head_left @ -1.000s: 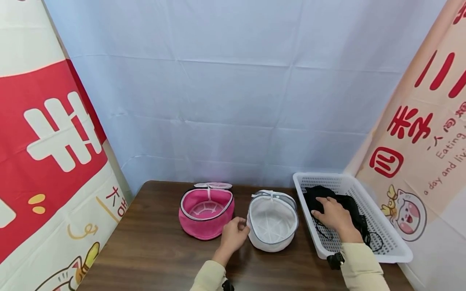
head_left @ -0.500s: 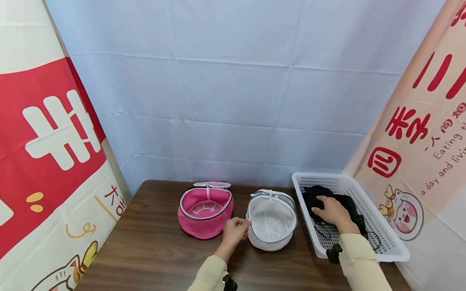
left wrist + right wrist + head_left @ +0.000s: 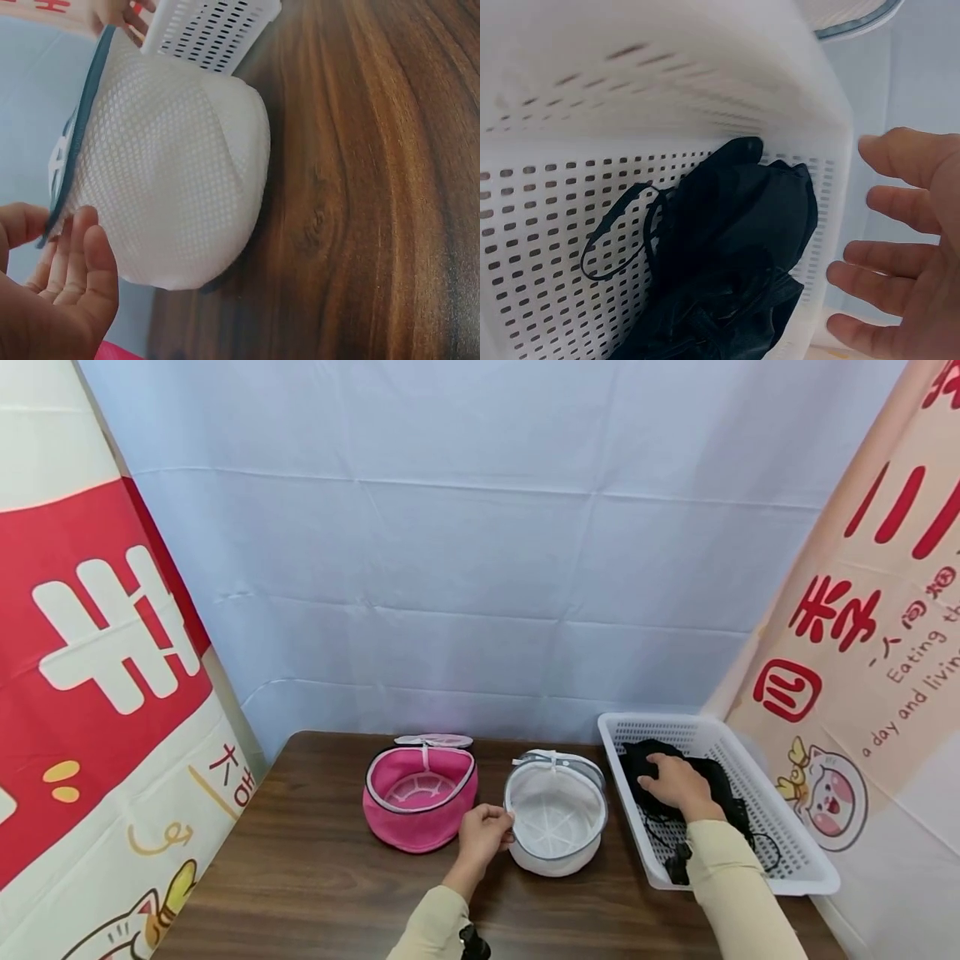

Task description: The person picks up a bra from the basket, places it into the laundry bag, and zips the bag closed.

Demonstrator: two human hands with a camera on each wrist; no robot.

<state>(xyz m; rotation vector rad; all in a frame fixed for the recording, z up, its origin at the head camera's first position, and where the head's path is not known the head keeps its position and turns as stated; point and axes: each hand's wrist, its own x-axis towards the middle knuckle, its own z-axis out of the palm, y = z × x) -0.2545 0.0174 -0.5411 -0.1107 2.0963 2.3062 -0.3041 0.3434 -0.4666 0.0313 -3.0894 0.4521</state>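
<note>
My left hand [image 3: 482,839] pinches the grey-edged rim of a white mesh laundry bag [image 3: 165,165] at its left side, thumb on one side and fingertips on the other. The bag stands upright on the table with its round mouth unzipped and its lid folded back behind. My right hand [image 3: 678,783] hovers over a white plastic basket [image 3: 813,878], its fingers spread and slightly bent. Below that hand, inside the basket, lies a heap of black cloth [image 3: 727,225] with thin straps; its exact kind cannot be told. In the right wrist view the fingers are apart from the cloth.
A pink mesh laundry bag [image 3: 420,835] stands unzipped to the left of the white one, lid folded back. Both bags and the basket rest on a brown wooden table [image 3: 315,877]. A pale blue cloth [image 3: 450,568] hangs behind, with printed cloths on both sides.
My left fingers have closed on the white bag's rim and tipped it slightly left. My right hand stays over the basket, shifting only a little.
</note>
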